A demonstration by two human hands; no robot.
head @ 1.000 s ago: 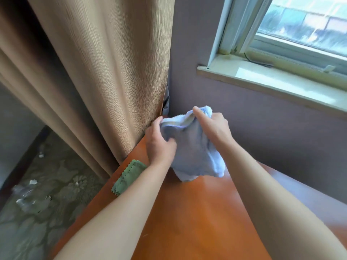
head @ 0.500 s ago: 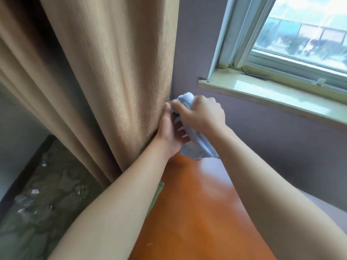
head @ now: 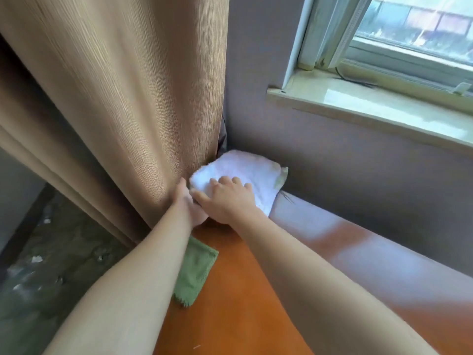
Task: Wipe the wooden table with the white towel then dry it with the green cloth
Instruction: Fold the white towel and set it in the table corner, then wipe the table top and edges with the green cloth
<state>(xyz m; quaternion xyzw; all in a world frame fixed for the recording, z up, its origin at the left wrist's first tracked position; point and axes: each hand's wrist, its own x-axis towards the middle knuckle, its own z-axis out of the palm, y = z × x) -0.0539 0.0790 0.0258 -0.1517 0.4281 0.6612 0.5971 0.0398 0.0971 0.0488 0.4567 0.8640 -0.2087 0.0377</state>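
The white towel [head: 245, 172] lies folded flat in the far corner of the orange-brown wooden table [head: 238, 303], against the wall. My right hand [head: 225, 198] presses down on its near edge with fingers spread. My left hand [head: 186, 203] sits at the towel's left side against the curtain, partly hidden under my right hand; its grip cannot be made out. The green cloth [head: 195, 270] lies on the table's left edge, partly covered by my left forearm.
A tan curtain [head: 122, 98] hangs along the table's left side, touching my left hand. A grey wall [head: 358, 170] borders the far edge, with a window sill [head: 371, 103] above. Patterned floor [head: 51, 265] lies lower left.
The towel was held bunched in the air in both hands; it now lies flat on the table corner with my right hand flat on top. The view dropped closer.
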